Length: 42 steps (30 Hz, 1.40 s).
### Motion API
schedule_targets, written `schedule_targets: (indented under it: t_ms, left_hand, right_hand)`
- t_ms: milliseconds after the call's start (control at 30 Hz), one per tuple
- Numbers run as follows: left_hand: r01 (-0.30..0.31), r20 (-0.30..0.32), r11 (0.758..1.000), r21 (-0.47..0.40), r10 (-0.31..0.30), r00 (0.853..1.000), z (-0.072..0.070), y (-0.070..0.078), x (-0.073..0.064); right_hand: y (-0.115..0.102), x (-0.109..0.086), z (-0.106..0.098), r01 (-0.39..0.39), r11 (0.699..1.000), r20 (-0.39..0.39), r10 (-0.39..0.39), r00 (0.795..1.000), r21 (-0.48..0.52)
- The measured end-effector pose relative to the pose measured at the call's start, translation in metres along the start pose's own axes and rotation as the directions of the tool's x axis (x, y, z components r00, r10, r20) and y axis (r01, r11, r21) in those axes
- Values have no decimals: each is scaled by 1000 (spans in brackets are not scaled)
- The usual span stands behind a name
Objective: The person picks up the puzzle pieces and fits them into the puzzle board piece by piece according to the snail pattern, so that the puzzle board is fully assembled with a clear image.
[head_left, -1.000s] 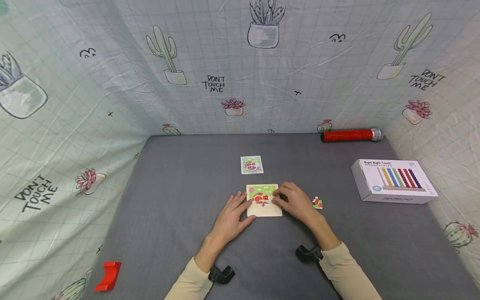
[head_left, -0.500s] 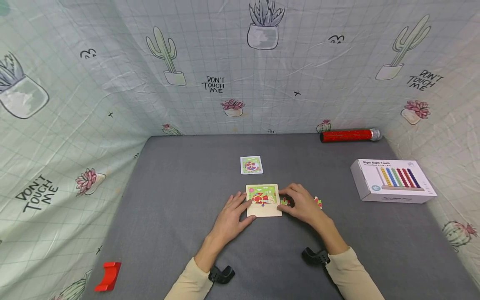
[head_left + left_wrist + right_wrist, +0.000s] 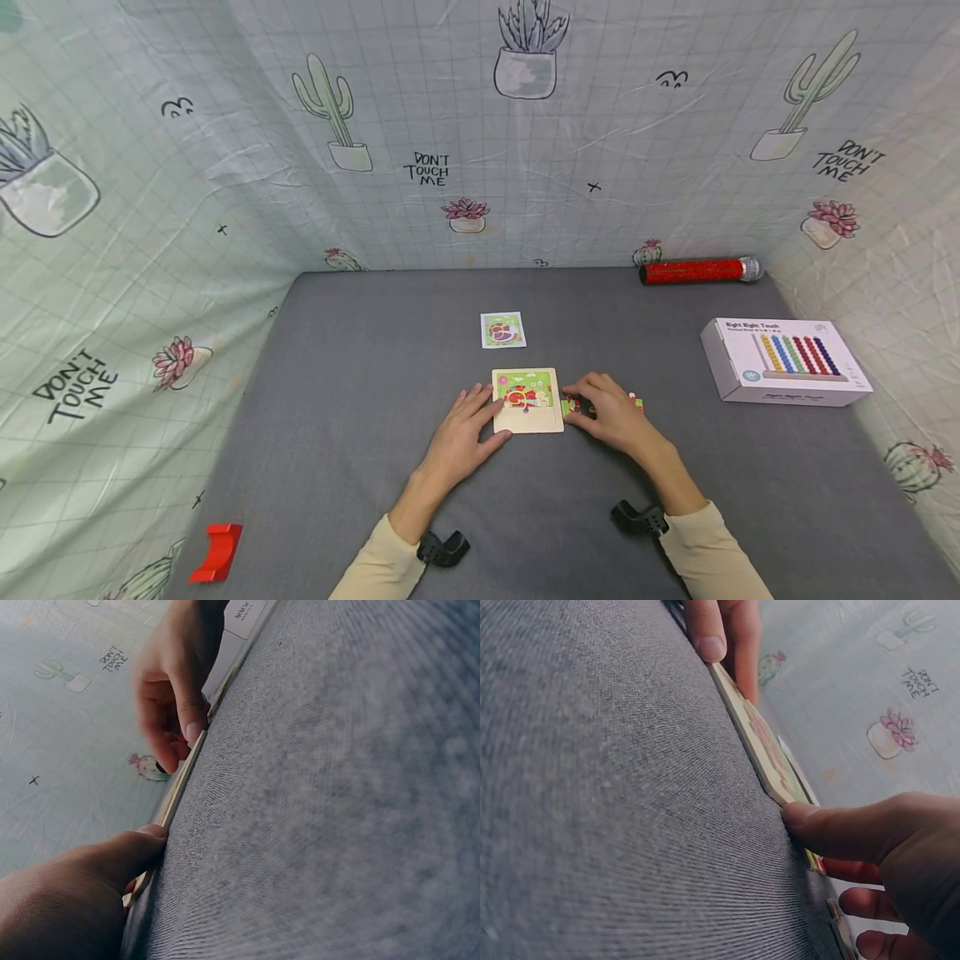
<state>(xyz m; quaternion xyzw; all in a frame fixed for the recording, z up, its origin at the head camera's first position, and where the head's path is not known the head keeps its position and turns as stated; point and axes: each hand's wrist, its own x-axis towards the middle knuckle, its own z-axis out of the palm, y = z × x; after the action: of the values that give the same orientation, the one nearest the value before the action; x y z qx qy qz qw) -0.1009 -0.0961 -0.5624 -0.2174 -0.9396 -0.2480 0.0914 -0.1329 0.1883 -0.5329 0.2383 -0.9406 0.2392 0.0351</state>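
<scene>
A square wooden jigsaw board (image 3: pixel 528 422) lies at the middle of the table, colourful pieces filling its upper part and bare wood showing below. My left hand (image 3: pixel 461 433) rests along its left side, fingers fairly straight, the thumb at the lower left corner. Just right of the board, my right hand (image 3: pixel 611 412) arches over a green and red puzzle piece (image 3: pixel 568 407), thumb and fingers apart on either side of it. In the right wrist view the thumb (image 3: pixel 810 821) is by the board's corner. Another piece (image 3: pixel 637 403) is partly hidden behind the right hand.
A small picture card (image 3: pixel 503 330) lies beyond the board. Toward the right stand a white box (image 3: pixel 787 362) with a bead picture and, at the back edge, a red microphone-shaped tube (image 3: pixel 697 272). A red curved block (image 3: pixel 217 552) lies at front left.
My right hand has come off the board's right part and moved right, over the puzzle piece beside it, which now shows between thumb and fingers. The left hand and board stay put.
</scene>
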Motion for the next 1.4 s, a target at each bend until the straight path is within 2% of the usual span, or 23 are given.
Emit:
schedule_targets:
  t_ms: [533, 833, 1200, 1400]
  left_hand:
    - [-18, -9, 1000, -6, 18, 1000, 1, -1, 0]
    - [-9, -8, 1000, 0, 9, 1000, 2, -2, 0]
    - [-9, -5, 1000, -1, 9, 1000, 2, -2, 0]
    - [-2, 0, 1000, 5, 2, 1000, 2, -2, 0]
  right_hand:
    - [-1, 1, 3, -29, 1000, 12, 29, 1000, 8]
    - [0, 4, 1, -88, 996, 3, 88, 996, -27]
    - [-2, 6, -3, -135, 990, 23, 134, 991, 50]
    - [-5, 6, -9, -154, 978, 33, 151, 988, 138]
